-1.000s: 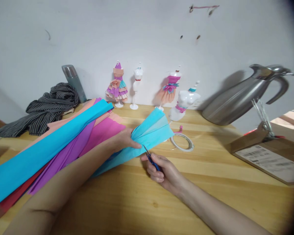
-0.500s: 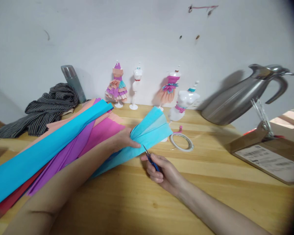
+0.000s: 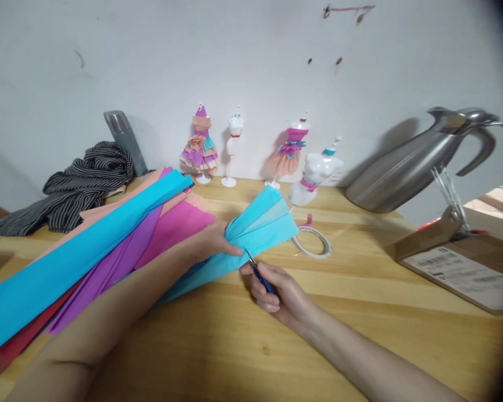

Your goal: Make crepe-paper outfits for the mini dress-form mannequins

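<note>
My left hand (image 3: 212,241) pinches a folded strip of light blue crepe paper (image 3: 262,226) and holds it against the wooden table (image 3: 360,301). My right hand (image 3: 276,290) is closed around small blue-handled scissors (image 3: 257,271), whose blades touch the paper's lower edge just right of my left thumb. Under my left forearm lie long sheets of blue, purple, pink and peach crepe paper (image 3: 109,240).
A roll of clear tape (image 3: 312,242) lies right of the paper. Several small dress mannequins (image 3: 201,146) stand along the wall. A steel jug (image 3: 414,162) and a cardboard box (image 3: 456,262) are on the right, a striped cloth (image 3: 79,184) and a flask (image 3: 126,139) on the left.
Almost nothing differs. The free end of the light blue paper has shifted slightly to the right over the tape roll; both hands hold their places.
</note>
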The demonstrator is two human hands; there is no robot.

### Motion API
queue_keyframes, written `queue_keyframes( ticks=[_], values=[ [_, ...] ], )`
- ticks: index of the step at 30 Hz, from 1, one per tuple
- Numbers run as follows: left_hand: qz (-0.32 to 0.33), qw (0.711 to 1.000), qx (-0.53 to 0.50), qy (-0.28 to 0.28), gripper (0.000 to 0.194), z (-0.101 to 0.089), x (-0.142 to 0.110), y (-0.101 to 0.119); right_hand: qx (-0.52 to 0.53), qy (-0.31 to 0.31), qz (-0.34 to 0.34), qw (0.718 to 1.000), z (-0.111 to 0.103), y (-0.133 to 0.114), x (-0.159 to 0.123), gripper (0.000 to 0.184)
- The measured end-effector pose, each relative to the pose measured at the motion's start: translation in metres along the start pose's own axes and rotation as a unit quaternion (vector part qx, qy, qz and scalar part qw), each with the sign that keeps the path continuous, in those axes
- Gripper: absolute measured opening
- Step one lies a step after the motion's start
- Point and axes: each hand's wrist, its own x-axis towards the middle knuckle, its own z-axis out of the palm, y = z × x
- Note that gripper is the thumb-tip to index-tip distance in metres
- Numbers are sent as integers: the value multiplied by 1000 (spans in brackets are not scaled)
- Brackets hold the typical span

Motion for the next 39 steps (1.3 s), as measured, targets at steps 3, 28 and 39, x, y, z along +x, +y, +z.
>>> queue_keyframes(
  ticks=[3,28,39],
  values=[
    [3,1000,0,0,61,1,0,1,7,1,2,1000,-1,1,1,27],
    [-6,1000,-2,-4,57,2,-1,0,-10,1,-9,1000,-2,2,1,29],
    [-9,1000,-16,-5,52,2,-1,0,-12,-2,-11,1000,-1,2,1,29]
  ],
)
